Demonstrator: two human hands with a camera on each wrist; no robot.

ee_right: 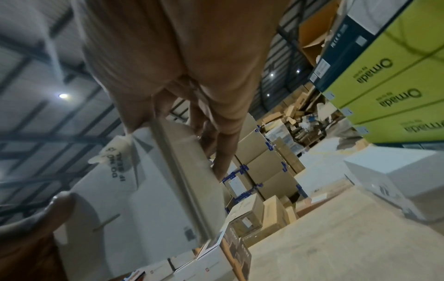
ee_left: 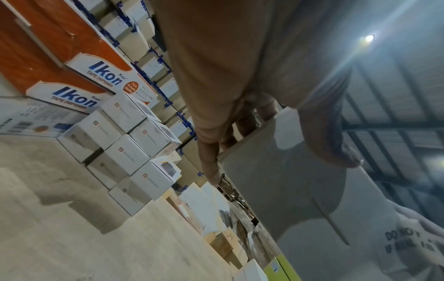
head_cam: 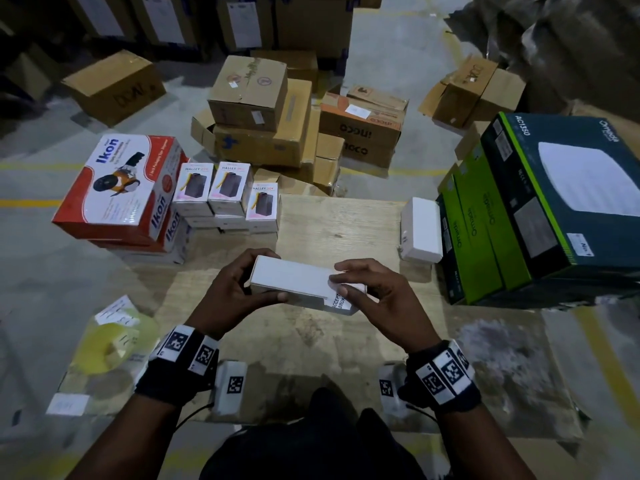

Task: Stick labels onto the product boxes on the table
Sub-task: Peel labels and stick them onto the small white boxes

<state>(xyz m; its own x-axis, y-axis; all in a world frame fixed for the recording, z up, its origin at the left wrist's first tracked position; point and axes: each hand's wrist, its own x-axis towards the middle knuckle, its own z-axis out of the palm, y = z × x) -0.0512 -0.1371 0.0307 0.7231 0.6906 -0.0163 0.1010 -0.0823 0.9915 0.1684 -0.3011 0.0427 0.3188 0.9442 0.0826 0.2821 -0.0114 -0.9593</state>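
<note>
Both hands hold a plain white box just above the wooden table. My left hand grips its left end, thumb on the near side and fingers over the far edge. Holding the right end, my right hand has its thumb on a white label printed in black, which wraps over that end. In the right wrist view the label reads "DO NOT… IF SEAL…", and one corner stands off the box. The left wrist view shows the box from below, with the label at its far end.
Red Ikon boxes and small Halley boxes are stacked at the table's left. A white box, green Omada boxes and a dark box stand at the right. A yellowish label roll lies near left; cartons behind.
</note>
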